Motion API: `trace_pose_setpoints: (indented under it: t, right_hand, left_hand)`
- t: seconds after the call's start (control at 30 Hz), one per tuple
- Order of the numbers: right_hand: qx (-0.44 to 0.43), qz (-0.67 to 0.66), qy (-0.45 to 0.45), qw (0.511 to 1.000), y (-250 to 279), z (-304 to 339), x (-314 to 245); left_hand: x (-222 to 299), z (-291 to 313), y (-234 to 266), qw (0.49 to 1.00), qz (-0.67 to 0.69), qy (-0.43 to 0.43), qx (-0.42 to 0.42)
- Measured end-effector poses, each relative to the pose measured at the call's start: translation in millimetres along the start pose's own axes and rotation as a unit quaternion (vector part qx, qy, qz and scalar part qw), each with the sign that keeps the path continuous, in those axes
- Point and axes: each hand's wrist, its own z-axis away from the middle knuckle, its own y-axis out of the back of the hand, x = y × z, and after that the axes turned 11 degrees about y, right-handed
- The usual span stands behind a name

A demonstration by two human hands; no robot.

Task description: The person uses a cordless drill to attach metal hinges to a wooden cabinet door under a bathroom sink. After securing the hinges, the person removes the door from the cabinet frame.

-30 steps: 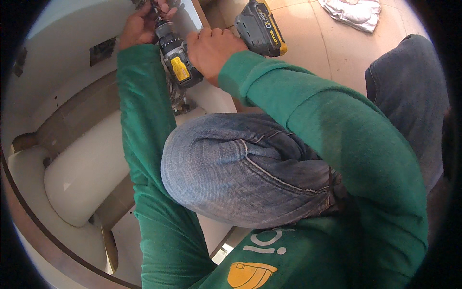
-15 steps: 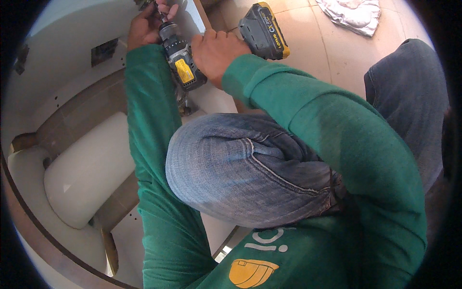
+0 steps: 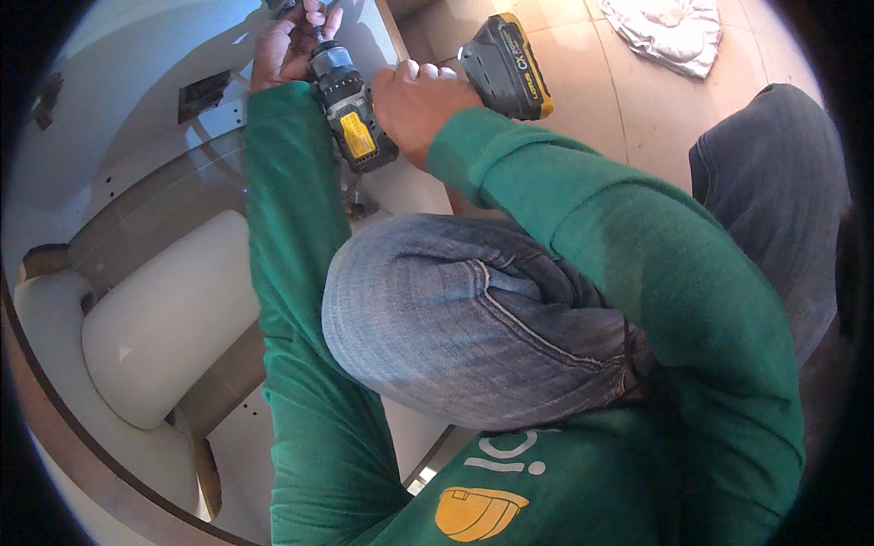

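Observation:
My right hand (image 3: 414, 105) grips the handle of a black and yellow cordless drill (image 3: 360, 123), whose battery pack (image 3: 508, 65) juts out to the right. The drill's nose points up and left toward a white panel (image 3: 137, 91) at the top of the view. My left hand (image 3: 289, 41) is closed around the drill's chuck and bit at the tip, right against the panel. Both arms wear green sleeves. My raised knee in blue jeans (image 3: 455, 318) fills the middle of the view.
A white rounded cushion (image 3: 168, 318) sits in a curved wood-trimmed frame (image 3: 73, 437) at the lower left. A crumpled white cloth (image 3: 669, 32) lies on the tan tiled floor (image 3: 637, 118) at the upper right. A dark rectangular cutout (image 3: 205, 91) shows in the white panel.
Drill and both hands have shifted slightly right and up in the view; the grip on the drill is unchanged.

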Motion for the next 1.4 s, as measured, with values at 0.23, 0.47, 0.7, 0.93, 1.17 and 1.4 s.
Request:
trace_pose_setpoints:
  t: [0.23, 0.47, 0.7, 0.93, 1.17, 1.4]
  right_hand:
    - [0.011, 0.0, -0.001, 1.0, -3, 0, 2]
    - [-0.012, -0.033, 0.005, 0.999, 0, 2, 16]
    - [-0.033, -0.033, 0.007, 0.999, 1, 0, 14]
    - [-0.046, -0.034, 0.017, 0.998, 13, -2, 11]
    - [-0.075, -0.022, 0.0, 0.997, 5, -11, 9]
    - [-0.103, -0.021, -0.007, 0.994, 16, -10, 5]
  left_hand:
    - [3, -8, 13, 0.993, 0.076, 0.066, -0.056]
    - [-8, -9, -16, 0.986, 0.062, 0.078, -0.131]
    - [-12, 0, -14, 0.998, 0.043, 0.044, -0.019]
    - [-10, 4, -30, 0.999, 0.044, -0.004, -0.025]
    - [-19, 4, -29, 0.988, 0.13, 0.011, -0.084]
    - [-18, 4, -27, 0.993, 0.109, -0.004, -0.05]
